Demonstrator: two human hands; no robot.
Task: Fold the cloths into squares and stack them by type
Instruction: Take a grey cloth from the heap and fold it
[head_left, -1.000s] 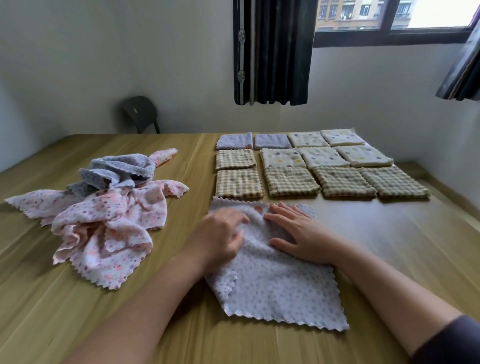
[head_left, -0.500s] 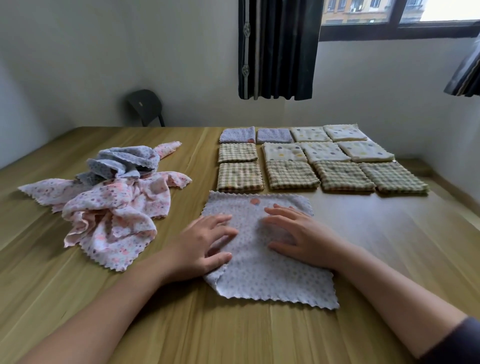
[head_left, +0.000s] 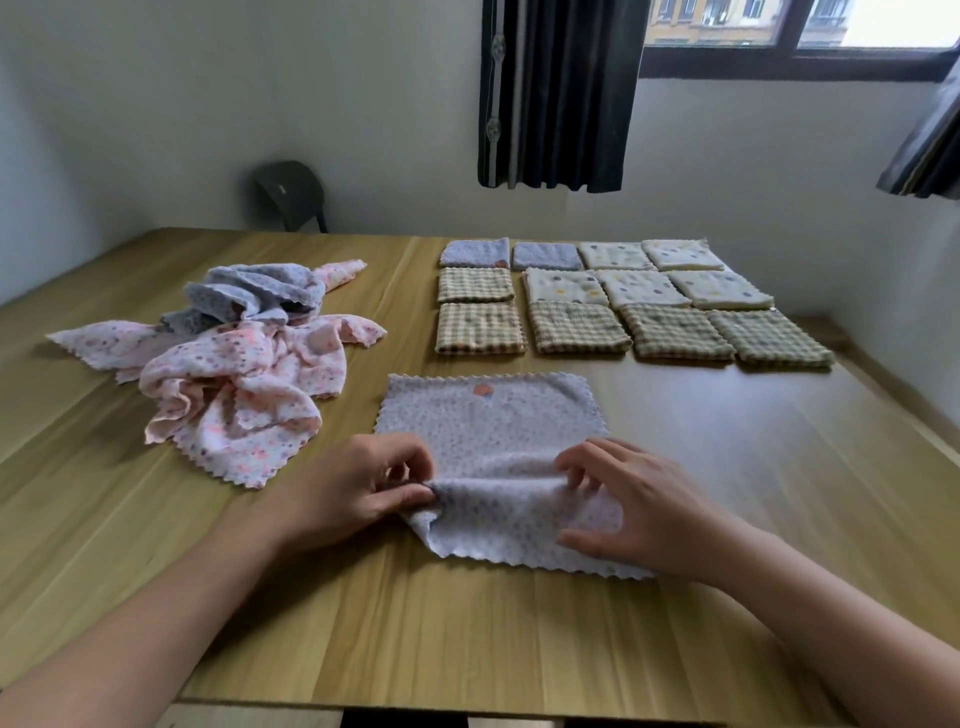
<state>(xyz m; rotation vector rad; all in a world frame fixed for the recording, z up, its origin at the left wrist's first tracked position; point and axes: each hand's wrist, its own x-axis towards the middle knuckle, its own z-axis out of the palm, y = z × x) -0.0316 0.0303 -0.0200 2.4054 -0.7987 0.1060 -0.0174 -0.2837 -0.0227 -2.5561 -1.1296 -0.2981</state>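
Soft fleecy dotted cloth (head_left: 493, 431), smooth satin wood-grain table (head_left: 727, 467), matt checked woven squares (head_left: 574, 326)

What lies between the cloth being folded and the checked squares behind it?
Only bare wooden table separates the grey dotted cloth from the checked squares, seen in the head view.

Cloth (head_left: 488, 421) on table (head_left: 727, 467), front centre; heap (head_left: 244, 374) left; folded squares (head_left: 576, 327) behind, right.

Wooden table (head_left: 727, 467) — 12 folded squares (head_left: 576, 326), a crumpled pile (head_left: 244, 384), 1 lilac cloth (head_left: 488, 415).
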